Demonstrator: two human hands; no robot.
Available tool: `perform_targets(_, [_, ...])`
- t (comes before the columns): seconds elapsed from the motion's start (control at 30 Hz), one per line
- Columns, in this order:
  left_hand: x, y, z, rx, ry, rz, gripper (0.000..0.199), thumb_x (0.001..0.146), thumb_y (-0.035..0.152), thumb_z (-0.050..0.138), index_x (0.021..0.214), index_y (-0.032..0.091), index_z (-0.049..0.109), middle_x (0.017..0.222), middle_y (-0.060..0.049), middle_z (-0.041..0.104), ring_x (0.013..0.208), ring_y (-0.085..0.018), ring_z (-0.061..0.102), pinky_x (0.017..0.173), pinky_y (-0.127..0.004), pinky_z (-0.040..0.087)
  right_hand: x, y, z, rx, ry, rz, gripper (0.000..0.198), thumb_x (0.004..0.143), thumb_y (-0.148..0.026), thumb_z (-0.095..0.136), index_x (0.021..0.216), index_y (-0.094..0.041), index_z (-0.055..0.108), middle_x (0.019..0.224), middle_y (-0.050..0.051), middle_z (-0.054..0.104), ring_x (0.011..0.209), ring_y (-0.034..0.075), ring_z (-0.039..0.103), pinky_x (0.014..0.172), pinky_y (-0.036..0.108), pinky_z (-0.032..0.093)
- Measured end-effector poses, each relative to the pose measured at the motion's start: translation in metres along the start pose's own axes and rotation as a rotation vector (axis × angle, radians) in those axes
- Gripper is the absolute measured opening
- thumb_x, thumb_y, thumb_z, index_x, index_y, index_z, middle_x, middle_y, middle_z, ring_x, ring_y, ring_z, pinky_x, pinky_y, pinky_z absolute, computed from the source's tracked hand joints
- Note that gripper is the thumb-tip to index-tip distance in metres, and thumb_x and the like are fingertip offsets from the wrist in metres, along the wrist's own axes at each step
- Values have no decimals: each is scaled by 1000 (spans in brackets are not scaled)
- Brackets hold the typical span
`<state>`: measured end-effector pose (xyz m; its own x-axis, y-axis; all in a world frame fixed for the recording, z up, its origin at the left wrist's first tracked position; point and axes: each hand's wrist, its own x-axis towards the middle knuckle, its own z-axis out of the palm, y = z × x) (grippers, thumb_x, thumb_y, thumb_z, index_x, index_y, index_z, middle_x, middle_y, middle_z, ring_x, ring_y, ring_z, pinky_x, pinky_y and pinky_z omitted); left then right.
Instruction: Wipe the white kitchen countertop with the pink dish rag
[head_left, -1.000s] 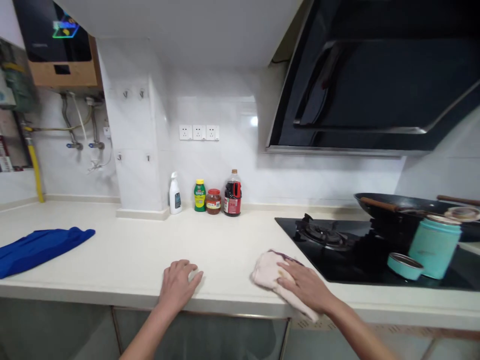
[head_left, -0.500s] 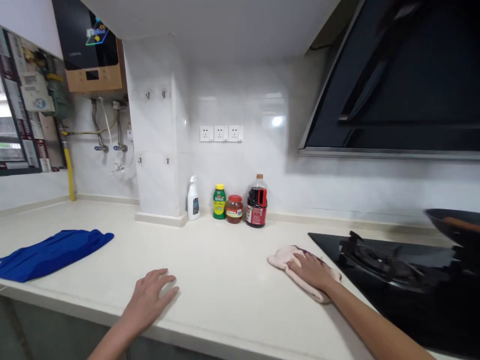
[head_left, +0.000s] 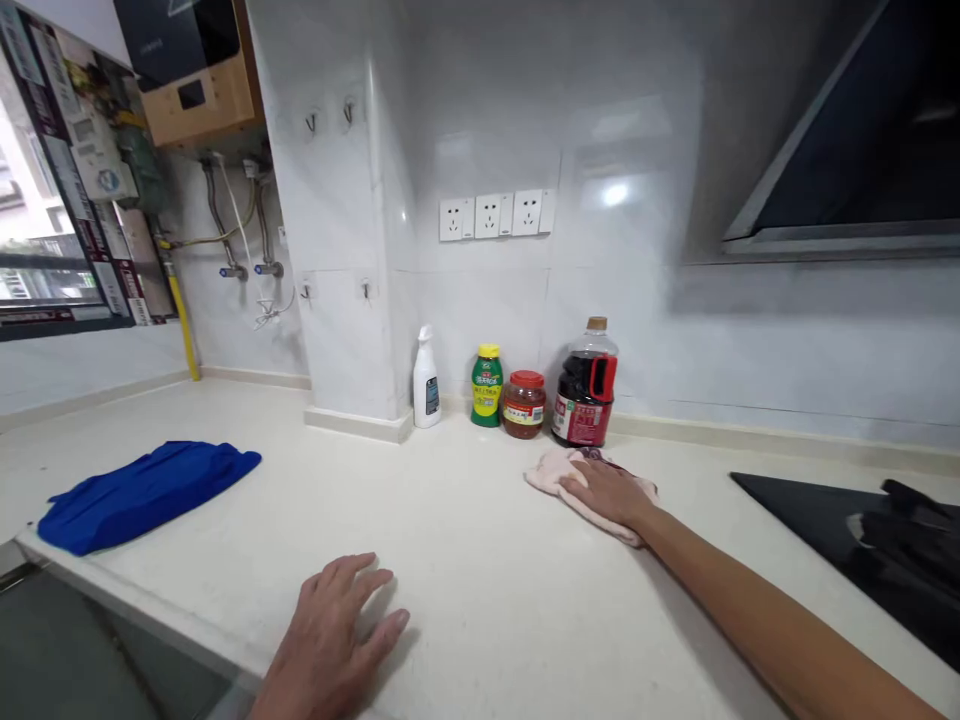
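Observation:
My right hand [head_left: 609, 490] presses down on a pale pink cloth [head_left: 551, 470] that has a dark patch along its far edge. The cloth lies bunched on the white counter [head_left: 457, 590], just in front of a large bottle of dark liquid [head_left: 585, 390] with a red handle. Fingers apart and holding nothing, my left hand [head_left: 334, 630] is over the counter near its front edge. Beside the dark bottle stand a red-lidded jar [head_left: 523, 405], a green bottle with a yellow cap [head_left: 487, 388] and a white spray bottle [head_left: 426, 380].
A blue cloth [head_left: 150, 490] lies at the counter's left end. On the right is a black gas hob [head_left: 817, 520] beneath a dark range hood [head_left: 862, 150]. A tiled pillar [head_left: 345, 340] juts out behind the counter, and sockets [head_left: 493, 215] are on the wall.
My right hand has slid the pink cloth away from the hob, leftward and back toward the dark bottle. The view has turned and come closer to the wall. My left hand stays open.

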<state>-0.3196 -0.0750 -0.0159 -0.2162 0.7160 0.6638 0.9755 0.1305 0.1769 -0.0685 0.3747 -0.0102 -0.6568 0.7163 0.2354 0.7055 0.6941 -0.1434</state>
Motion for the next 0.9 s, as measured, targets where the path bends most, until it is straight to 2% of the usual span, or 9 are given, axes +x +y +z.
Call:
perform_targets(0.23, [-4, 5, -2, -47, 68, -70, 30, 97, 48, 61, 122, 34, 71, 129, -9, 71, 119, -30, 65, 96, -49, 59, 53, -87, 15, -3, -74, -156, 67, 105, -61, 35, 152, -16, 50, 157, 14, 42, 143, 35, 39, 119, 51, 31])
perform_targets(0.37, [-6, 5, 0, -55, 111, -123, 32, 96, 49, 62, 122, 32, 71, 132, -11, 69, 122, -31, 65, 97, -52, 60, 74, -154, 19, 36, -80, -254, 67, 109, -59, 35, 152, -10, 49, 157, 20, 40, 143, 37, 37, 118, 50, 29])
perform_targets(0.47, [-6, 5, 0, -59, 138, -142, 32, 97, 49, 60, 121, 30, 72, 131, -12, 69, 123, -31, 64, 99, -54, 58, 79, -210, 21, 74, -82, -354, 59, 111, -55, 38, 150, -12, 52, 155, 19, 43, 140, 36, 40, 117, 49, 30])
perform_targets(0.67, [-5, 8, -2, -78, 168, -190, 29, 99, 45, 58, 118, 28, 72, 131, -14, 68, 126, -32, 62, 101, -55, 55, 55, -305, 21, 130, -96, -570, 49, 110, -50, 47, 143, -16, 58, 152, 15, 47, 137, 34, 44, 118, 48, 30])
perform_targets(0.77, [-5, 8, 0, -63, 225, -216, 28, 98, 42, 58, 117, 26, 72, 140, -15, 62, 135, -34, 55, 106, -58, 51, 29, -339, 17, 143, -101, -681, 51, 110, -51, 47, 148, -18, 55, 155, 13, 44, 141, 34, 40, 120, 49, 29])
perform_targets(0.9, [-6, 6, 2, -12, 265, -233, 33, 98, 39, 57, 125, 26, 70, 155, -15, 51, 146, -36, 43, 115, -63, 42, -16, -371, 13, 141, -132, -839, 53, 109, -48, 52, 154, -21, 48, 161, 11, 36, 147, 33, 33, 122, 54, 28])
